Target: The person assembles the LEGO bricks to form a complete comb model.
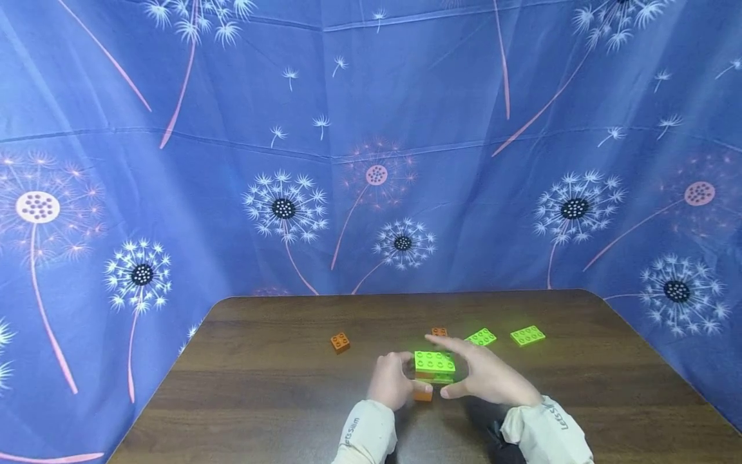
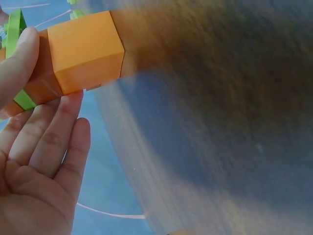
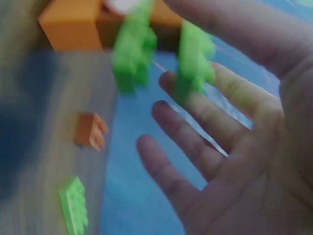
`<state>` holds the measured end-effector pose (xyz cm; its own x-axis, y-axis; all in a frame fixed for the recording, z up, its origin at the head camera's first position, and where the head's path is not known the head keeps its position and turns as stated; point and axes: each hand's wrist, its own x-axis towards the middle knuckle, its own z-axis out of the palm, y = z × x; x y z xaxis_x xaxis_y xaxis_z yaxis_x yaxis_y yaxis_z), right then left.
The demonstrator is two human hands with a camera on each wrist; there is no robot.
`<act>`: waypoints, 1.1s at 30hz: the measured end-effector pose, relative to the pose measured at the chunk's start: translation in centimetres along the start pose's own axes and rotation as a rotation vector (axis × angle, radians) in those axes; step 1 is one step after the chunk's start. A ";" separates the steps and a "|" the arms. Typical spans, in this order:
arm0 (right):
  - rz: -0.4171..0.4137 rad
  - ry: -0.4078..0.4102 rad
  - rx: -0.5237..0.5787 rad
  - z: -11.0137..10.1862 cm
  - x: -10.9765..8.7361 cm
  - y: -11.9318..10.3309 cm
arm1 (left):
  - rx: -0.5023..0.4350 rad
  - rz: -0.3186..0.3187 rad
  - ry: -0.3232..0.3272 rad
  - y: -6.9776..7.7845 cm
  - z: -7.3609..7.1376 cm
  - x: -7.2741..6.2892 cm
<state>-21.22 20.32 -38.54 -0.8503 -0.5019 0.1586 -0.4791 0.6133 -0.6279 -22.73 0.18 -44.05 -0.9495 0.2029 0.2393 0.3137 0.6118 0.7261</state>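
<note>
A stack of orange bricks and lime-green studded plates stands above the front middle of the table. My left hand grips it from the left side, thumb across the orange part. Close up in the left wrist view, a large orange brick forms the near end, and the fingers lie along its underside. Around the right side of the stack, my right hand is spread wide with straight fingers. In the right wrist view its fingers are near the green plates, blurred; whether they touch cannot be told.
On the brown wooden table lie an orange brick at the left and another orange brick behind the hands. Two green plates, one nearer and one farther right, lie behind the right hand. A blue dandelion-patterned cloth hangs behind.
</note>
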 end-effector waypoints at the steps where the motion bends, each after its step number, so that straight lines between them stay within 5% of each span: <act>1: 0.008 -0.022 0.027 -0.6 -0.3 0.3 | 0.012 0.000 0.005 0.0 0.1 0.0; 4: 0.042 -0.049 0.061 -2.2 -0.5 1.8 | 0.021 0.000 0.002 -0.1 0.2 0.0; 7: 0.101 0.016 -0.013 -2.6 0.9 3.4 | 0.011 -0.005 0.001 0.0 0.2 0.0; 10: 0.152 0.072 -0.149 -1.3 3.6 4.7 | 0.012 -0.025 0.007 0.0 -0.1 0.0; 13: 0.168 0.041 -0.276 0.4 5.9 5.8 | 0.020 -0.038 0.003 0.0 -0.2 0.0; 17: 0.164 0.052 -0.363 1.7 6.8 6.9 | 0.031 -0.028 -0.015 0.1 0.0 0.0; 21: 0.109 0.146 -0.339 0.7 6.1 6.7 | 0.022 -0.015 -0.016 0.1 0.3 -0.3; 26: -0.056 0.216 -0.192 -2.0 4.8 3.2 | 0.019 -0.015 -0.019 0.2 0.2 -0.3; 33: -0.238 0.051 -0.202 -2.7 3.2 -0.8 | -0.005 -0.029 -0.040 0.2 -0.1 -0.1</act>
<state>-24.18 19.85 -35.47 -0.7164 -0.6178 0.3242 -0.6953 0.5934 -0.4056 -22.61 0.18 -43.82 -0.9574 0.2151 0.1924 0.2858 0.6142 0.7356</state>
